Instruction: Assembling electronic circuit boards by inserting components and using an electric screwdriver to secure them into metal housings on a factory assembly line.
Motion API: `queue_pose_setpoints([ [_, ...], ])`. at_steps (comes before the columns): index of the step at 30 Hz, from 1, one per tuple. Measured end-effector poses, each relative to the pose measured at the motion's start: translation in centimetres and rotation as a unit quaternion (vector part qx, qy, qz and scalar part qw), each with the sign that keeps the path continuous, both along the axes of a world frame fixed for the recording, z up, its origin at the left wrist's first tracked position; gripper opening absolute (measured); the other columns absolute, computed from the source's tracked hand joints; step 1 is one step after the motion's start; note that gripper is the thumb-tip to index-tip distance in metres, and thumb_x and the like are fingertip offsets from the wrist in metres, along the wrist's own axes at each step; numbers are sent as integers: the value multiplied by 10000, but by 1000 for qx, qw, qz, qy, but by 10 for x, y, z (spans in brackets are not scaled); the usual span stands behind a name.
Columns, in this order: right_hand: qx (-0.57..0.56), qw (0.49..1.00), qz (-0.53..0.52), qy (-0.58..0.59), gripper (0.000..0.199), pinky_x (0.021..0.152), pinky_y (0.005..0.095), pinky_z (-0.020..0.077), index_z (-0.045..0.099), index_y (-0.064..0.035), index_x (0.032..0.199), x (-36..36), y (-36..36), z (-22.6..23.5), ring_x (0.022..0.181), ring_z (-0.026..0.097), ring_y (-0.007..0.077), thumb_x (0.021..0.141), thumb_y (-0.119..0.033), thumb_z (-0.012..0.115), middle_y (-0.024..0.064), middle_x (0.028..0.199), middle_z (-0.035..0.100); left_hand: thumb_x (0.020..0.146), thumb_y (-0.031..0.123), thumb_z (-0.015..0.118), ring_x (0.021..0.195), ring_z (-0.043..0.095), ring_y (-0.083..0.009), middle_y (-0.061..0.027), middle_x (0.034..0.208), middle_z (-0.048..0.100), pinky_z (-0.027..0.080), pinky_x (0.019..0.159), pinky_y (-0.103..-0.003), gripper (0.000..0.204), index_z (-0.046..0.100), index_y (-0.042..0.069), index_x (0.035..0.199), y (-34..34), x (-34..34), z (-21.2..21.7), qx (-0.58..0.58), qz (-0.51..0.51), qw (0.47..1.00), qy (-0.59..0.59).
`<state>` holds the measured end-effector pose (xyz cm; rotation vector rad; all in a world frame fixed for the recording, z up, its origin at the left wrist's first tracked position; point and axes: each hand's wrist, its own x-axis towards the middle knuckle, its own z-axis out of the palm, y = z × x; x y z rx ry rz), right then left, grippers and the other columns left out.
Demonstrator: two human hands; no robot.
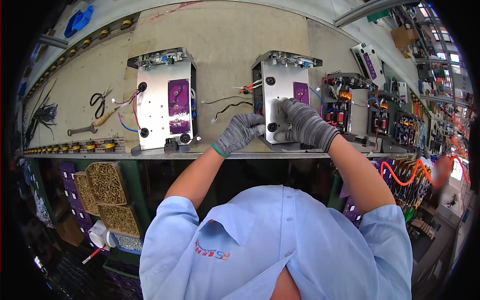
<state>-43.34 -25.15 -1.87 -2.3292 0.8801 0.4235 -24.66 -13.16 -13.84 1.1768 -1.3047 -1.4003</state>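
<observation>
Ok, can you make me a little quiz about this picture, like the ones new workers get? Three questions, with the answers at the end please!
1. True or false: the left hand and the right hand are both gloved.

2. Pick one: which tool lies on the table, left of both hands?
A) a hammer
B) a wrench
C) a paintbrush

3. Fill in the colour: the silver metal case at the hands has a ____ board on top.

Key: 1. True. 2. B. 3. Purple.
</observation>
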Motion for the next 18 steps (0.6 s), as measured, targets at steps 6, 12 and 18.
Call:
queue_pose_setpoints([
  [6, 1, 1000, -13, 3, 681, 839, 393, 516, 535, -6, 1063, -1, 2, 1, 906, 629, 322, 628, -388, 894, 158, 958, 608, 915, 222, 686, 758, 595, -101, -37, 835, 672, 507, 721, -287, 329, 669, -13, 1145, -12, 15, 8, 149, -124, 968, 162],
  [12, 11, 1000, -19, 3, 637, 823, 392, 512, 538, -17, 1033, 3, 0, 5, 895, 631, 318, 639, -372, 891, 157, 931, 609, 921, 200, 679, 737, 575, -85, -15, 859, 666, 494, 719, -261, 328, 654, -2, 1177, -17, 18, 0, 146, -168, 957, 185],
  [18, 13, 1000, -22, -16, 620, 821, 399, 508, 547, -19, 1034, -5, -1, 2, 909, 637, 327, 655, -381, 878, 162, 943, 620, 927, 161, 672, 742, 568, -77, -17, 867, 667, 497, 702, -257, 295, 656, -5, 1170, -14, 10, 18, 115, -124, 984, 51],
])
